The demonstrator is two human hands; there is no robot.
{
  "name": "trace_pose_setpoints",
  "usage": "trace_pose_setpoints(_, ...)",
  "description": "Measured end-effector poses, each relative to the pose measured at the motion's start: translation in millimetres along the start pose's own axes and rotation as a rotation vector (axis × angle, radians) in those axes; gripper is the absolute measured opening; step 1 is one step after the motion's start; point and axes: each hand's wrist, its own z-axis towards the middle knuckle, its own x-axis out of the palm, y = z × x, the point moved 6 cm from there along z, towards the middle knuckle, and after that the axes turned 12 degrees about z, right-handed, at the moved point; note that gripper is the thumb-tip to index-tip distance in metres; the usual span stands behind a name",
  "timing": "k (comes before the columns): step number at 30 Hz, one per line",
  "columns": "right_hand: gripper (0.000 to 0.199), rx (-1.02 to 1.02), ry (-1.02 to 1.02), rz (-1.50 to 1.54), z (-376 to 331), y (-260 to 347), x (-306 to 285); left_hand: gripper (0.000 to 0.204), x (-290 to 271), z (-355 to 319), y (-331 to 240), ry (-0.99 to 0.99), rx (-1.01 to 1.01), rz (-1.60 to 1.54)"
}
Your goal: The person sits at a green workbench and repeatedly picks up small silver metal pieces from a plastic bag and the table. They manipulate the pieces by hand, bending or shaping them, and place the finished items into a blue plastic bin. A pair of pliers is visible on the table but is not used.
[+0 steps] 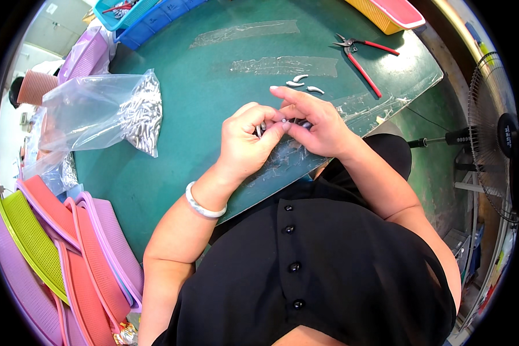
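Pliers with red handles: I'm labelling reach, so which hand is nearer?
Right: the right hand is left of the pliers, closer to the person; the left hand is farther left.

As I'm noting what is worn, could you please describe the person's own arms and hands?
The left hand and right hand are ungloved, and no sleeve covers either forearm. A rounded, whitish bangle circles the left wrist; none shows on the right wrist.

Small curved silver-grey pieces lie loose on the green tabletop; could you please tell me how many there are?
3: one small curved silver-grey piece, another just below it, and a third to their lower right, all beyond the right hand; others may be hidden beneath it.
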Motion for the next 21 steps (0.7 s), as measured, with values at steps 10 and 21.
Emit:
trace_pose_setpoints(10,0.061,-0.015,0.045,-0.028,-1.6,0.3,2.0,0.012,-0.5,0.3,1.4,0.005,-0.024,-0.025)
trace_pose_setpoints(21,0.068,-0.06,0.029,0.002,-1.4,3.0,3.0,0.013,-0.1,0.2,2.1,0.007,-0.036,-0.024)
